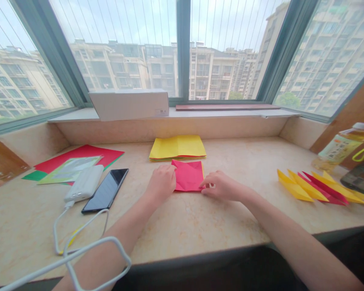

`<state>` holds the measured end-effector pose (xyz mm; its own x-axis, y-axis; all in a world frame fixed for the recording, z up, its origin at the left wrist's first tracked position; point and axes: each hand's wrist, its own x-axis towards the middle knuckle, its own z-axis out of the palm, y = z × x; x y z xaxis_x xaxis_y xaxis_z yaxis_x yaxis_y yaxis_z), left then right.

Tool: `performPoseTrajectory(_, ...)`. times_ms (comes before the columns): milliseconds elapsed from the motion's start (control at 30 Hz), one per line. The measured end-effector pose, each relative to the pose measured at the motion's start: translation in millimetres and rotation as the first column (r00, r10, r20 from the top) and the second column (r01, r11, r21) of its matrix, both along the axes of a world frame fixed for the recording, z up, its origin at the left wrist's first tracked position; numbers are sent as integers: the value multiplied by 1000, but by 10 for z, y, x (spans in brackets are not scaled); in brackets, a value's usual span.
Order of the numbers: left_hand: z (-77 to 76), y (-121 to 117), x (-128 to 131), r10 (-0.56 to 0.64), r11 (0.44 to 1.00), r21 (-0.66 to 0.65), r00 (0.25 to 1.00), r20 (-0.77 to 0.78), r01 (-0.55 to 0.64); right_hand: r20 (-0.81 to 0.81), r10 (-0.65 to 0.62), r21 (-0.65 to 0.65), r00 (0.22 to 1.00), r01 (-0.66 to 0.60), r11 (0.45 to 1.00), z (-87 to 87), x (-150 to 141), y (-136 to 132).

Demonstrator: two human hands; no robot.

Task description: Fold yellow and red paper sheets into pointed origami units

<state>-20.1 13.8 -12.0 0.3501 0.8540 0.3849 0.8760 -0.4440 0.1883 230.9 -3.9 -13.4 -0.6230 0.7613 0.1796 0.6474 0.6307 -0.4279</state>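
A folded red paper [188,175] lies flat on the marble sill in front of me. My left hand [161,182] is curled, its fingers pressing on the paper's left edge. My right hand [221,186] pinches the paper's lower right corner with fingers together. Just behind the red paper sits a stack of yellow sheets [178,147].
A black phone [106,190] and a white power bank [84,182] with a white cable [79,250] lie at the left, beside red and green sheets [79,158]. Folded yellow and red paper pieces [318,188] and a bottle [341,146] are at the right. A white box [130,104] stands on the window ledge.
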Motion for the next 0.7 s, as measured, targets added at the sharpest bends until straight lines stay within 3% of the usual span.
performPoseTrajectory(133,-48,4,41,-273,961,-26,956,106,277,-4,23,3,1000,-23,1000,6,-1,-13)
performPoseTrajectory(300,-100,30,45,-324,927,-170,942,91,335,-37,-15,112,999,19,994,39,-5,4)
performPoseTrajectory(400,-119,84,12,-333,926,-157,938,92,344,1,-185,200,983,181,963,92,52,71)
performPoseTrajectory(533,-124,133,-21,-348,922,-165,937,46,350,88,-547,237,832,516,823,179,388,102)
performPoseTrajectory(700,-117,131,-37,-350,925,-161,937,-5,345,185,-825,313,534,763,565,169,1112,-198)
